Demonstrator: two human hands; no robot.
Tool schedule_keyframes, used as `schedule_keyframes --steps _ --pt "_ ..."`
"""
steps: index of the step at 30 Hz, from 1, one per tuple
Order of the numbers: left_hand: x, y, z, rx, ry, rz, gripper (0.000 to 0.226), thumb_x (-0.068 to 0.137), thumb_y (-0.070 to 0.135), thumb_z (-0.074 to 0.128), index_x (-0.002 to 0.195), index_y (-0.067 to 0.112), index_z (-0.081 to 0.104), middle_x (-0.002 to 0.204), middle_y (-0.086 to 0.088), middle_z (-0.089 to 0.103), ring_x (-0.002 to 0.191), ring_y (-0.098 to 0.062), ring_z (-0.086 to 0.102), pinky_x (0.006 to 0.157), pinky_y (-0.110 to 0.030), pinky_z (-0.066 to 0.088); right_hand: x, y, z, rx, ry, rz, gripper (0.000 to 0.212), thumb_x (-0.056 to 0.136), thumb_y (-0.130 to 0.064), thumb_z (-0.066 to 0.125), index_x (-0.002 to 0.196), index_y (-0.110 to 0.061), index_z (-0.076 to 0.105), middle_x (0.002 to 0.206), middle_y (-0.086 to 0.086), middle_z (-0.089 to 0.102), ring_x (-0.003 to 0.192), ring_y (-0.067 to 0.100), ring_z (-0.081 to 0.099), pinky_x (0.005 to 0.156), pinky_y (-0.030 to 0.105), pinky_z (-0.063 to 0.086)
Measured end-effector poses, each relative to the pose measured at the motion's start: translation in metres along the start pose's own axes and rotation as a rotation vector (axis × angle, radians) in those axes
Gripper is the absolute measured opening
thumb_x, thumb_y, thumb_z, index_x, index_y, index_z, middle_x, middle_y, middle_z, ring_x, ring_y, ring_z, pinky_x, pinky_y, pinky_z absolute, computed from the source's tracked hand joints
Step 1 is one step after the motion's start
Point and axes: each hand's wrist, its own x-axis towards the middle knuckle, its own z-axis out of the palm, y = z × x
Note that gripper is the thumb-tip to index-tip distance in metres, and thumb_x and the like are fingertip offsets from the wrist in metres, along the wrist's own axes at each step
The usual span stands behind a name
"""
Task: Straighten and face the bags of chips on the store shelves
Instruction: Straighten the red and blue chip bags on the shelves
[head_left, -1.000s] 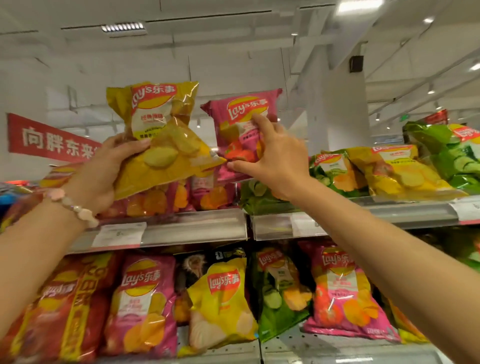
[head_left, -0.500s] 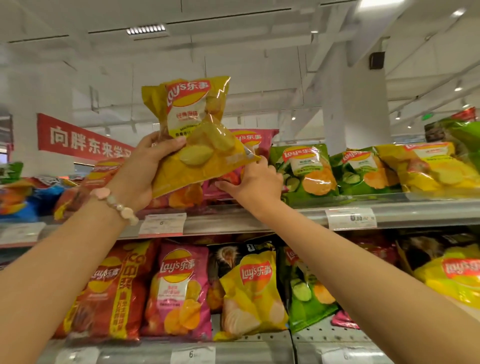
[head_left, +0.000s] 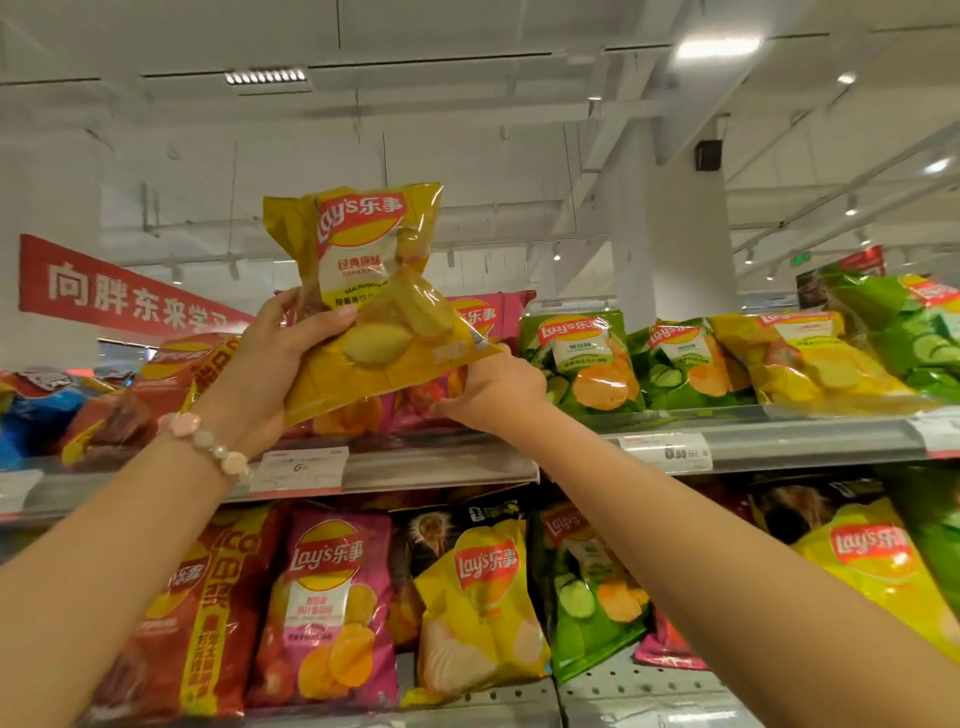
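"lay's 乐事" on yellow bag (head_left: 363, 291); "6" on price tag (head_left: 297, 467)

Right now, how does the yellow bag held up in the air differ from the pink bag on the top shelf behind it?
1. The yellow bag is lifted clear of the top shelf, gripped by the left hand; the pink bag sits on it, with the right hand at its base.
2. The yellow bag shows in full; the pink bag is mostly hidden.
3. Their colours differ.

Both carry the same red logo.

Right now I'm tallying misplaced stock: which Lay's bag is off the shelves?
The yellow Lay's bag, held up in the left hand above the top shelf; every other bag rests on a shelf.
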Motion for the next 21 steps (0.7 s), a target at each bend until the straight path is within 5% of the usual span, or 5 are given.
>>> schedule_keyframes --steps 7,11,16,19,21 --pt "-0.002 -0.001 -0.004 0.01 -0.021 -0.013 0.074 0.064 0.026 0.074 0.133 0.017 0.049 0.113 -0.005 0.069 0.084 -0.017 0.072 0.058 -0.029 0.058 0.004 0.007 0.004 -0.035 -0.03 -0.097 0.063 0.08 -0.069 0.052 0.114 -0.016 0.058 0.107 0.002 0.061 0.1 0.025 0.06 0.07 0.033 0.049" --pt "-0.002 -0.006 -0.004 0.033 -0.041 -0.014 0.075 0.062 0.027 0.076 0.133 0.018 0.051 0.114 -0.005 0.069 0.088 -0.019 0.072 0.061 -0.031 0.059 0.002 0.017 0.003 0.038 -0.044 -0.192 0.066 0.086 -0.061 0.051 0.14 -0.024 0.04 0.124 0.005 0.058 0.11 0.028 0.056 0.086 0.039 0.05" --pt "-0.003 -0.015 0.008 0.036 -0.057 -0.019 0.077 0.061 0.026 0.083 0.131 0.02 0.051 0.113 -0.004 0.069 0.091 -0.02 0.071 0.066 -0.032 0.06 -0.005 0.04 -0.003 0.504 -0.009 -0.296 0.064 0.094 -0.027 0.052 0.15 -0.018 0.023 0.139 0.009 0.049 0.118 0.025 0.052 0.096 0.038 0.046" --pt "-0.007 -0.022 0.024 -0.02 -0.095 -0.018 0.071 0.064 0.027 0.073 0.131 0.02 0.052 0.115 -0.004 0.068 0.09 -0.018 0.071 0.061 -0.03 0.059 -0.024 0.058 -0.016 0.888 0.035 -0.198 0.058 0.093 0.0 0.045 0.146 -0.017 0.031 0.141 0.009 0.046 0.112 0.02 0.055 0.084 0.032 0.05" --pt "-0.008 -0.026 0.037 -0.065 -0.123 -0.033 0.071 0.066 0.026 0.073 0.133 0.018 0.051 0.115 -0.004 0.069 0.087 -0.015 0.072 0.059 -0.027 0.057 -0.038 0.071 -0.026 1.073 0.055 -0.12 0.044 0.098 -0.006 0.041 0.141 -0.017 0.041 0.13 0.006 0.053 0.116 0.026 0.055 0.095 0.04 0.05"
